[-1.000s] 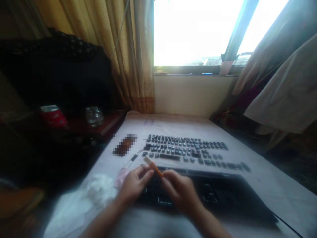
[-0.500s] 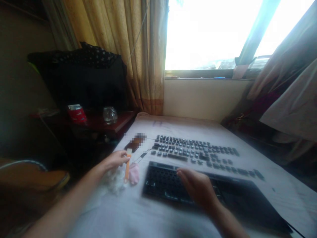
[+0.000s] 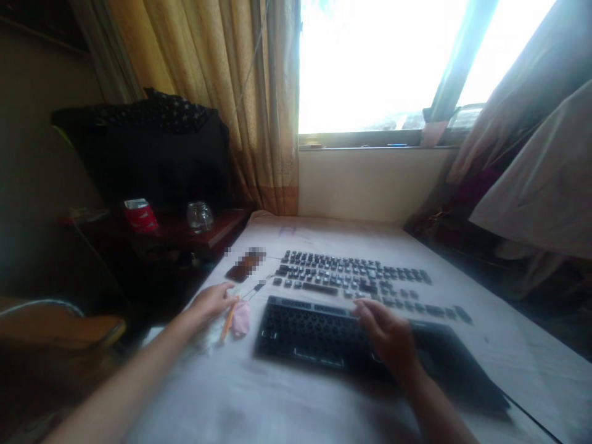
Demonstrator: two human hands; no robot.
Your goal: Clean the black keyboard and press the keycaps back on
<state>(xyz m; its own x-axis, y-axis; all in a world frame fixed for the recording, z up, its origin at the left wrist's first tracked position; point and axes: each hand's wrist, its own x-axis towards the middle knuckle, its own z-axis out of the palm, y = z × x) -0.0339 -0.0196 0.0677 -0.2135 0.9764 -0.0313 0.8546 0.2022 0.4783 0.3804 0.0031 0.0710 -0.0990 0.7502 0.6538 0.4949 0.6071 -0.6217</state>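
Observation:
My left hand (image 3: pixel 213 301) is closed on an orange-handled brush (image 3: pixel 229 322); its handle slants down toward the bed, and my fingers are at its upper end. Beside the brush lies a crumpled pink cloth (image 3: pixel 240 319), with some white material under my wrist. Over the black keyboard (image 3: pixel 300 333), its key caps off, hangs my right hand (image 3: pixel 391 333). The fingers there are drawn together, and whatever may be between them is too blurred to make out. Beyond the keyboard, loose key caps (image 3: pixel 319 288) lie in rows on the white sheet (image 3: pixel 198 394).
A phone (image 3: pixel 241 269) rests near the sheet's left edge, with a thin cord close by. On the dark red table (image 3: pixel 226 225) stand a glass jar (image 3: pixel 200 217) and a red container (image 3: pixel 140 216). A cable (image 3: pixel 531 416) leaves the keyboard's right end. Clothes (image 3: pixel 531 185) hang at right.
The brush has gone from nearly upright to a slant, its top now lower by my left fingers. My right hand has moved right across the keyboard. The view has shifted slightly.

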